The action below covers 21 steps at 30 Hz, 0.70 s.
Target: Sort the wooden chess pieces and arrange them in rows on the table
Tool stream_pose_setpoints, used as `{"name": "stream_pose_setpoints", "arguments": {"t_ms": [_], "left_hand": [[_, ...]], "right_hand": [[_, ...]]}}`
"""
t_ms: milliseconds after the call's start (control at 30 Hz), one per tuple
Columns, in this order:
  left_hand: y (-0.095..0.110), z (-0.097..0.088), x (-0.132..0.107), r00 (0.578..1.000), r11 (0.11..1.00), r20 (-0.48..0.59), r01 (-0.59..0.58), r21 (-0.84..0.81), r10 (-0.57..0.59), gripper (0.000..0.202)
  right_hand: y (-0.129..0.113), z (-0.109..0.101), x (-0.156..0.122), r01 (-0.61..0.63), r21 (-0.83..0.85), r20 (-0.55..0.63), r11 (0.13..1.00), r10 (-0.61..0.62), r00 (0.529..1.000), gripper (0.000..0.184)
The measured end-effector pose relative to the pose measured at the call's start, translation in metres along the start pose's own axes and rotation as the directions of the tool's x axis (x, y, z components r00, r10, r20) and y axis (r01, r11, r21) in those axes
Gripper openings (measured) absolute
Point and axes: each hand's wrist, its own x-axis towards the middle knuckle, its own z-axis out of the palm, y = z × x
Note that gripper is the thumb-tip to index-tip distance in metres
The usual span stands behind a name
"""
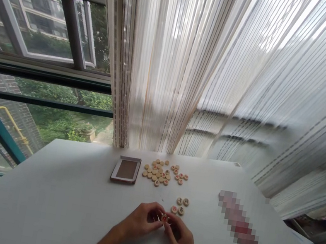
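Observation:
Round wooden Chinese chess pieces lie about on the white table. Between the fingertips of both my hands is one chess piece [164, 218] with a red character facing up. My left hand [145, 220] pinches it from the left, thumb and forefinger curled. From the right, my right hand [179, 234] grips the same piece. Just beyond my fingers sit a red-marked piece [174, 209] and several dark-marked ones, such as this piece [186, 202]. A larger spread of pieces [153, 176], many showing plain faces, lies farther back.
An open shallow box [115, 171] stands left of the spread of pieces. On the right of the white table [72, 207] lies a blurred-out reddish object [238, 221]. Sheer curtains [171, 77] hang behind the table's far edge, beside an open window [56, 27].

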Motion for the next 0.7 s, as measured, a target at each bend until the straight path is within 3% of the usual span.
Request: {"name": "stream_pose_setpoints", "arguments": {"t_ms": [233, 533, 700], "left_hand": [[-0.003, 0.001, 0.0, 1.0, 1.0, -0.021, 0.002, -0.013, -0.002, 0.027], [-0.002, 0.002, -0.002, 0.999, 0.998, 0.013, 0.036, -0.058, -0.035, 0.029], [-0.003, 0.008, -0.004, 1.0, 0.997, 0.014, 0.009, 0.082, -0.01, 0.022]], "right_hand": [[0.006, 0.008, -0.001, 0.012, 0.043, -0.114, 0.999, -0.007, 0.994, 0.045], [-0.009, -0.001, 0.0, -0.007, -0.004, -0.012, 1.0, 0.007, 1.0, 0.038], [-0.008, 0.002, 0.0, -0.073, 0.018, -0.028, 0.997, 0.073, 0.997, 0.037]]}}
